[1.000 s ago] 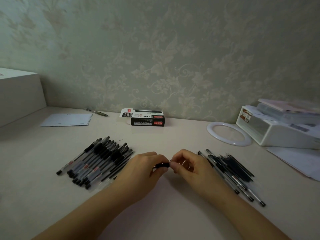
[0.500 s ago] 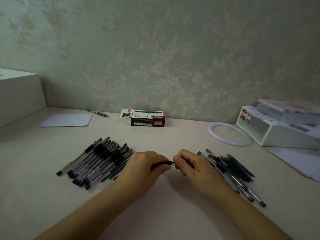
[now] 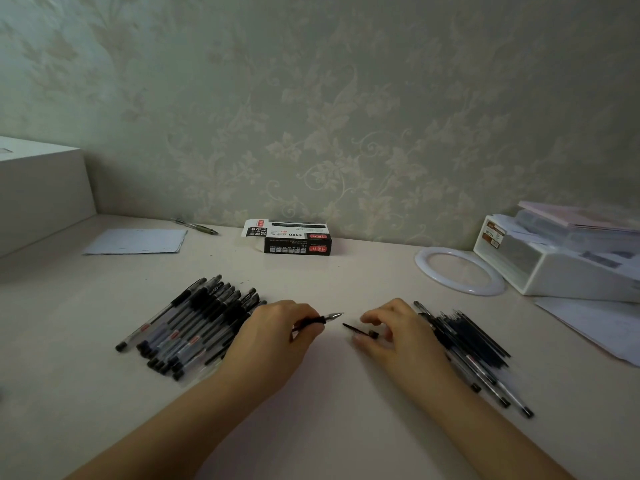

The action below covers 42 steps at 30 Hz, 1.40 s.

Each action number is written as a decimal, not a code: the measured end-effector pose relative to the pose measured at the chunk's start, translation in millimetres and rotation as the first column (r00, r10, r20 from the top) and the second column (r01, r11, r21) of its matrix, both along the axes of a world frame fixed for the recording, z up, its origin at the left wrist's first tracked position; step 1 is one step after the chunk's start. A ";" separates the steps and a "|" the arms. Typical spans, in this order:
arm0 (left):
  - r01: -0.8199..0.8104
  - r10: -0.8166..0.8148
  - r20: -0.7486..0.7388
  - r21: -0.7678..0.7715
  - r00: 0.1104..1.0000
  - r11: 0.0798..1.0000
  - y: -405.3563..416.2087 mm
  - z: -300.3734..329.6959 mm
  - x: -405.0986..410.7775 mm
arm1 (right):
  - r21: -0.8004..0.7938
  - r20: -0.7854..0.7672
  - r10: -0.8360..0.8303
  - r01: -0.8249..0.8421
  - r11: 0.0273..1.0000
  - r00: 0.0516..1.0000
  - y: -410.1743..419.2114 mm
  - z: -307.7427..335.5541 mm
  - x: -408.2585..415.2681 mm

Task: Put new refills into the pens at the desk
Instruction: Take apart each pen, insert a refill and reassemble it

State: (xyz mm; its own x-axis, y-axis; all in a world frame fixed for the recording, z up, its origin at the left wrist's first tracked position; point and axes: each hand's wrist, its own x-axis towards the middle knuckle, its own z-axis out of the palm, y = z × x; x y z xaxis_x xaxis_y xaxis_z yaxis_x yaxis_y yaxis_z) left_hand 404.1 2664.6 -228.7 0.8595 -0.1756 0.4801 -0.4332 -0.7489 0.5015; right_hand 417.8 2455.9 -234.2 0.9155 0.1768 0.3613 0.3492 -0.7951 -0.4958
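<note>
Desk [image 3: 329, 410] layout: pens [image 3: 194, 323] at 9 o'clock, refills [image 3: 474, 344] at 3 o'clock, box [image 3: 294, 239] at 12 o'clock by the wall, ring [image 3: 459, 270] at 2 o'clock, paper [image 3: 135, 241] at 10 o'clock.

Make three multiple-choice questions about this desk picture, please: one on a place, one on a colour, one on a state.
1. Where does the large row of capped pens lie?
A. by the left hand
B. inside the open box
C. on the paper sheet

2. What colour is the ring on the desk?
A. red
B. white
C. black

3. What is the left hand doing?
A. lying flat and empty
B. gripping a pen with its tip bare
C. lifting the box

Answers:
1. A, the row lies beside the left hand.
2. B, the ring is pale white.
3. B, the pen sticks out of its curled fingers, metal tip exposed, while the right hand pinches a small dark piece.
</note>
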 end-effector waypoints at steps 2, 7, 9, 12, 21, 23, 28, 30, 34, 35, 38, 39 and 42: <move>0.003 -0.003 -0.008 0.024 1.000 1.000 -0.2 -0.3 0.1 | -0.027 0.007 0.032 -0.032 0.999 0.999 2.1 -0.6 -0.3; 0.015 -0.014 -0.022 0.057 1.000 0.998 2.9 -1.0 1.0 | 0.079 0.012 0.059 -0.060 0.995 0.998 -0.2 4.1 -2.6; 0.025 -0.023 -0.031 0.067 0.999 0.997 3.9 -1.0 1.5 | 0.100 0.018 0.097 -0.098 0.990 0.995 -1.3 6.3 -3.2; 0.052 -0.049 -0.037 0.079 0.998 0.996 3.5 -0.6 1.3 | 0.089 0.034 0.159 -0.162 0.983 0.987 2.6 8.9 -5.1; 0.042 -0.041 -0.028 0.051 0.999 0.998 4.2 -0.5 1.3 | 0.383 -0.044 0.151 -0.123 0.915 0.988 2.1 10.5 -3.5; 0.048 -0.047 -0.026 0.045 0.999 0.998 3.6 -0.2 1.0 | 0.470 -0.075 0.194 -0.137 0.872 0.978 0.5 11.5 -3.7; 0.133 -0.132 -0.027 0.042 0.991 0.990 -3.1 3.3 -3.4 | 0.546 -0.121 0.333 -0.218 0.809 0.935 10.8 8.0 -8.3; 0.150 -0.150 -0.017 0.038 0.989 0.988 -4.7 4.3 -4.4 | 0.575 -0.129 0.353 -0.220 0.788 0.927 13.0 7.1 -7.7; 0.148 -0.148 -0.003 0.028 0.989 0.989 -5.6 6.1 -5.0 | 0.644 -0.122 0.375 -0.214 0.734 0.919 13.8 7.1 -4.1; 0.146 -0.146 -0.003 0.034 0.989 0.989 -5.7 6.7 -4.5 | 0.646 -0.121 0.377 -0.215 0.733 0.918 14.2 6.8 -2.8; 0.151 -0.151 -0.013 0.050 0.988 0.987 -5.1 7.2 -3.3 | 0.643 -0.125 0.383 -0.219 0.734 0.915 14.3 4.4 0.4; 0.157 -0.156 -0.018 0.056 0.988 0.986 -5.3 7.5 -3.2 | 0.643 -0.125 0.390 -0.224 0.732 0.912 14.2 4.0 0.8; 0.167 -0.166 -0.018 0.065 0.986 0.984 -6.5 8.8 -3.1 | 0.643 -0.115 0.400 -0.239 0.728 0.909 13.2 3.3 2.2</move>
